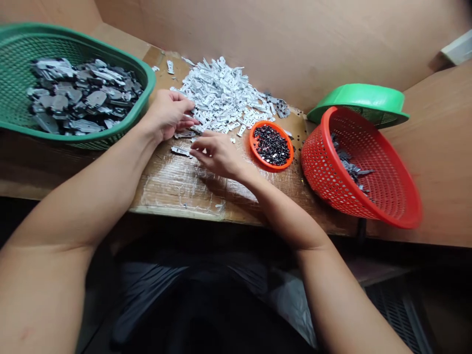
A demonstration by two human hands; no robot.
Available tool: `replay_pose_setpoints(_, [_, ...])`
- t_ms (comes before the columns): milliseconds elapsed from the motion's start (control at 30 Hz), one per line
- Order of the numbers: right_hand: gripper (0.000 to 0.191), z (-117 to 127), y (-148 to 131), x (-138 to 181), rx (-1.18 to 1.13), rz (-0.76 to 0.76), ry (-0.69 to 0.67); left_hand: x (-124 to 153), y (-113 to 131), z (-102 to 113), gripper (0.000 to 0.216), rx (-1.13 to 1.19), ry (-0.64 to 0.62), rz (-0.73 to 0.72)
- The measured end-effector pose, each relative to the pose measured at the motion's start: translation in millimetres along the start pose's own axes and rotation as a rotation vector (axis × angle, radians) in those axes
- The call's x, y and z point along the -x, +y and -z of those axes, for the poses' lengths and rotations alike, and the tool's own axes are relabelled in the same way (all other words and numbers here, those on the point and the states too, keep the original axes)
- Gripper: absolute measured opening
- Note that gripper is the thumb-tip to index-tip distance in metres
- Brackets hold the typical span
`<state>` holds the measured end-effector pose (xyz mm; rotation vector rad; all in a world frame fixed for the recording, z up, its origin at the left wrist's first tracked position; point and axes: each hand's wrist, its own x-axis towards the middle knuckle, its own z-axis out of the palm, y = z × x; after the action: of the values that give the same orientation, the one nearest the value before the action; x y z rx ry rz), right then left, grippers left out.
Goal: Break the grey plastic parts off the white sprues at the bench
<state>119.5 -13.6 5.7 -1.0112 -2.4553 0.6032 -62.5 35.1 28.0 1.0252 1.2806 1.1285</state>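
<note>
Metal strip (180, 151) seems best steadied flat; I cannot tell if the right hand (217, 154) pinches it; left hand (170, 115) has fingers spread.

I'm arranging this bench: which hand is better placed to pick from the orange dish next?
Probably the right hand: it is nearer the orange dish, while the left hand is farther off, beside the large green basket.

L basket (149, 76): parts (83, 98) are being held inside.
Heap (221, 93): being backed by wall (280, 44), btwn L & R baskets.
Front pc (180, 151): being borne by bench (177, 196), before heap.
Dish (272, 168): front-R of heap, tiny pcs (273, 145) being held inside.
R basket (322, 172): being backed by 3rd basket (372, 101).
</note>
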Motion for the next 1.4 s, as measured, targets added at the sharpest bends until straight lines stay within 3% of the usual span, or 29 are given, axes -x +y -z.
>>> replay_pose_setpoints(133, [0.018, -25.4, -14.8, -18.2, 0.293, 0.024, -0.127, -10.4, -4.4, 6.8, 0.048, 0.012, 0.003, -0.016])
replay_pose_setpoints(233, [0.026, -21.8, -9.0, -13.9, 0.375, -0.019, -0.126, -12.9, -7.0, 6.2, 0.049, 0.027, 0.015, -0.008])
replay_pose_setpoints(333, [0.018, 4.2, 5.8, 2.7, 0.229, -0.110, 0.005, -11.1, -8.9, 1.4, 0.043, 0.024, 0.002, 0.007])
replay_pose_setpoints(467, [0.015, 39.4, 24.2, 15.5, -0.247, -0.310, 0.272, -3.7, -10.9, -9.2, 0.042, -0.001, -0.040, 0.010])
replay_pose_setpoints(567, [0.031, 44.8, 29.1, 12.5, -0.540, -0.434, 0.356, 1.6, -13.3, -16.1, 0.047, -0.038, -0.069, 0.001])
replay_pose_setpoints(667, [0.037, 37.1, 27.5, 5.1, -0.686, -0.496, 0.385, 5.0, -15.6, -20.7, 0.045, -0.050, -0.072, -0.004])
replay_pose_setpoints(1033, [0.028, 16.8, 23.5, -11.7, -0.713, -0.580, 0.491, 12.0, -17.1, -30.6, 0.031, -0.028, -0.042, 0.003])
replay_pose_setpoints(1400, [0.025, 10.0, 18.2, -11.0, -0.704, -0.629, 0.480, 12.6, -19.2, -27.0, 0.050, -0.101, -0.104, -0.013])
